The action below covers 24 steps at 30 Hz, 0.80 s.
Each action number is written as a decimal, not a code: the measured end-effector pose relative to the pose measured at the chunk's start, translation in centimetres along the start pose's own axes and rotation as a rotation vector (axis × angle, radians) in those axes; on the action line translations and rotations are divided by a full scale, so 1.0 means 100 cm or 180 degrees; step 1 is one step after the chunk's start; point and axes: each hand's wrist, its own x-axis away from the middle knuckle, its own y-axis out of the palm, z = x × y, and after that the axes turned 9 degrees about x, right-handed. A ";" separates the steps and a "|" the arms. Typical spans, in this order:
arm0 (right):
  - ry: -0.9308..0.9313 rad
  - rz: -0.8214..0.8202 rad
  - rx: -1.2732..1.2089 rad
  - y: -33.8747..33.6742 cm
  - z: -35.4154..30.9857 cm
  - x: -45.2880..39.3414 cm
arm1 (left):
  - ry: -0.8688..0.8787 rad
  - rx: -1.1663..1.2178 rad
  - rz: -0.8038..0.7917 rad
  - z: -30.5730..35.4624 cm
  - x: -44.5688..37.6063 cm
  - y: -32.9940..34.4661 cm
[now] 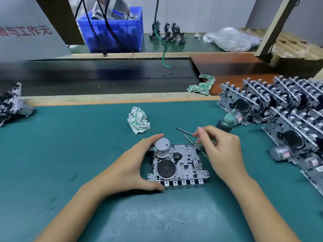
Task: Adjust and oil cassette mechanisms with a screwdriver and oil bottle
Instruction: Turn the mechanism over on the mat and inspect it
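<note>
Cassette mechanism (180,165) lies flat on the green mat (73,145); left hand (132,165) grips its 9 o'clock edge, right hand (222,149) at 2 o'clock pinches a thin screwdriver (187,133). Oil bottle (226,122) stands just beyond; more mechanisms (286,116) stacked at 3 o'clock

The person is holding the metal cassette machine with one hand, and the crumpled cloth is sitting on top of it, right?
Not quite. The left hand does hold the cassette machine, but the crumpled cloth isn't on top of it. The head view shows it lying apart on the green mat, farther back.
</note>
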 end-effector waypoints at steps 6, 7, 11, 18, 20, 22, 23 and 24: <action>0.0084 -0.0008 -0.0004 -0.002 0.003 0.000 | 0.0051 -0.0204 -0.0066 0.003 -0.004 -0.003; 0.0081 -0.0036 0.0022 -0.001 0.003 0.000 | 0.0052 -0.0169 -0.0065 0.003 -0.004 -0.002; 0.0107 0.0150 0.0056 -0.001 0.002 0.000 | 0.0097 -0.0035 0.0116 0.002 0.000 0.005; 0.0735 0.1421 -0.0434 -0.010 0.010 -0.010 | 0.0690 -0.0386 0.0466 0.002 0.003 0.012; 0.0995 0.1106 -0.0176 -0.007 0.015 -0.011 | 0.0719 -0.0394 0.0466 0.001 0.003 0.011; 0.1129 0.0833 0.0016 -0.003 0.019 -0.013 | 0.0699 -0.0400 0.0417 0.000 0.004 0.010; 0.1174 0.0719 0.0003 -0.001 0.020 -0.013 | 0.0695 -0.0414 0.0406 0.000 0.004 0.009; 0.1246 0.0606 -0.0070 0.001 0.023 -0.014 | 0.0694 -0.0422 0.0404 -0.001 0.003 0.009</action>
